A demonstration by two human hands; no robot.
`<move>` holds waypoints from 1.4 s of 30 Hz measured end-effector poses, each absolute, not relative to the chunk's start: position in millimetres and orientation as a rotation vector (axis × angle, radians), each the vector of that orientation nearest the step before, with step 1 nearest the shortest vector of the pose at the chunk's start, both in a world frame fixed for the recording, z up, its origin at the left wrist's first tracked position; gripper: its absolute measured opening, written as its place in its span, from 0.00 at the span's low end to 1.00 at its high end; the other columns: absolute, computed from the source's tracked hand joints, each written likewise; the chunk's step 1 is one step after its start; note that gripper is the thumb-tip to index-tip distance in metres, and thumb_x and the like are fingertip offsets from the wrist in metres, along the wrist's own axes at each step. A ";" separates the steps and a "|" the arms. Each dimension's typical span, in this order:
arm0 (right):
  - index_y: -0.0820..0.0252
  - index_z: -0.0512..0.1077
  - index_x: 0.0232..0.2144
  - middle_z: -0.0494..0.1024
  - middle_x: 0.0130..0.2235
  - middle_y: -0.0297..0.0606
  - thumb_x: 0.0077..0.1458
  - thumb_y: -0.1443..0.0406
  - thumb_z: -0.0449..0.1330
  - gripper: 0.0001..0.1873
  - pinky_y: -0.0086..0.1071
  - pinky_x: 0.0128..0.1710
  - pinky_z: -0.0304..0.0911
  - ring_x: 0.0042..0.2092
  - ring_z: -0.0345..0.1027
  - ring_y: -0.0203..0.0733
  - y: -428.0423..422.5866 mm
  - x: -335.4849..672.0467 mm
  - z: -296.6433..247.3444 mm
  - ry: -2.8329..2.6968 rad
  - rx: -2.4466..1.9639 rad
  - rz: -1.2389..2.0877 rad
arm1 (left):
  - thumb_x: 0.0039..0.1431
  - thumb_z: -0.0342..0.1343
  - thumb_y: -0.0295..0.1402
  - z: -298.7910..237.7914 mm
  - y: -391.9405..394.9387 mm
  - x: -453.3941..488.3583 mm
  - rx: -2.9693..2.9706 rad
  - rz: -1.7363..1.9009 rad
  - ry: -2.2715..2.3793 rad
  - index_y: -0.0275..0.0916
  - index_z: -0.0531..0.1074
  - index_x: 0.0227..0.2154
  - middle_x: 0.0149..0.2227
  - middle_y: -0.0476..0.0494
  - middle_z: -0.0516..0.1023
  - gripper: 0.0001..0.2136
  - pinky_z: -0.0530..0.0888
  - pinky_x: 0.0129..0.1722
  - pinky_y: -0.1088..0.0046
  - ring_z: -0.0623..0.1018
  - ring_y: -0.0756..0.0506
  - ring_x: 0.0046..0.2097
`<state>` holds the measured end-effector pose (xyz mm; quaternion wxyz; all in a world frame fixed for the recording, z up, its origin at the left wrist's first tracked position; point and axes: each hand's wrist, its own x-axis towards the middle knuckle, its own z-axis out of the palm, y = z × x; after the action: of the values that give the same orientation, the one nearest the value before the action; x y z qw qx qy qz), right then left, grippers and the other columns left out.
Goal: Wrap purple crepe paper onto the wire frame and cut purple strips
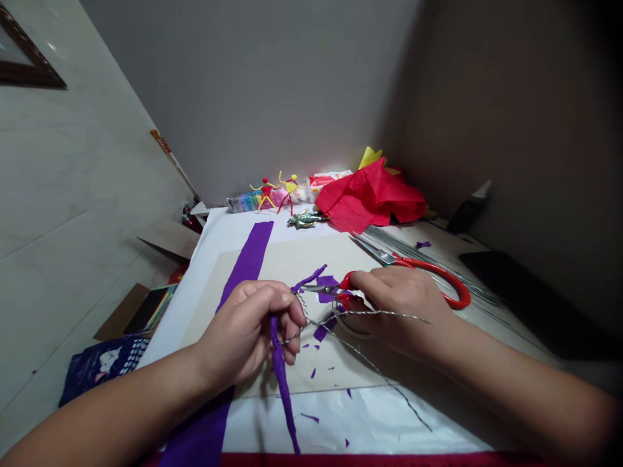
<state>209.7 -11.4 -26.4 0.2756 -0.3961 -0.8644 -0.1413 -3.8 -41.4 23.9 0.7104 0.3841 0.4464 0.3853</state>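
A twisted wire figure (363, 355), with some of its limbs wrapped in purple paper, is pinched between the thumb and fingers of my left hand (257, 318). One purple-wrapped limb (282, 383) hangs down below that hand; bare twisted wires stretch out to the right. My right hand (402, 305) grips small red-handled scissors (346, 288), whose blades point left and reach the purple wrapping beside my left fingertips. I cannot tell whether the blades touch it. Under my left forearm runs a long purple paper strip (250, 259).
Purple scraps (325, 332) lie on the grey board (311, 253) near a roll of tape (357, 332). Large scissors (433, 264) rest on wires at right. Behind are two small wire figures (291, 186), red crepe paper (374, 194) and a dark phone-like slab (530, 298).
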 end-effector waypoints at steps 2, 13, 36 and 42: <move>0.58 0.67 0.26 0.67 0.19 0.30 0.50 0.65 0.55 0.04 0.32 0.24 0.40 0.22 0.57 0.34 -12.1 209.2 -26.0 -2.333 -1.075 -0.369 | 0.49 0.51 0.28 23.7 -41.1 -3.8 0.860 0.848 0.989 0.33 0.72 0.17 0.13 0.48 0.70 0.10 0.69 0.14 0.80 0.70 0.52 0.15; 0.59 0.66 0.26 0.68 0.19 0.31 0.51 0.64 0.54 0.05 0.31 0.24 0.41 0.22 0.57 0.34 -13.1 204.5 -27.4 -2.355 -1.087 -0.302 | 0.50 0.51 0.28 21.9 -40.7 -4.2 0.879 0.855 0.963 0.33 0.73 0.18 0.13 0.48 0.71 0.10 0.70 0.15 0.80 0.70 0.52 0.16; 0.60 0.68 0.27 0.68 0.20 0.32 0.51 0.65 0.54 0.04 0.31 0.24 0.41 0.22 0.57 0.35 -12.0 201.9 -26.9 -2.399 -1.077 -0.243 | 0.50 0.51 0.28 15.0 -38.1 -6.3 0.936 0.876 0.902 0.33 0.73 0.18 0.13 0.49 0.71 0.10 0.69 0.14 0.81 0.71 0.53 0.16; 0.60 0.67 0.26 0.66 0.19 0.32 0.51 0.67 0.53 0.04 0.31 0.24 0.41 0.22 0.55 0.34 -13.4 201.4 -26.8 -2.395 -1.066 -0.262 | 0.50 0.50 0.28 16.5 -38.2 -7.4 0.936 0.860 0.928 0.33 0.73 0.18 0.13 0.49 0.71 0.10 0.68 0.14 0.81 0.71 0.52 0.16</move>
<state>201.4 -13.4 -26.8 0.2509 -0.3919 -0.8799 -0.0962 -7.4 -38.2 16.5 0.7059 0.4214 0.4176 0.3870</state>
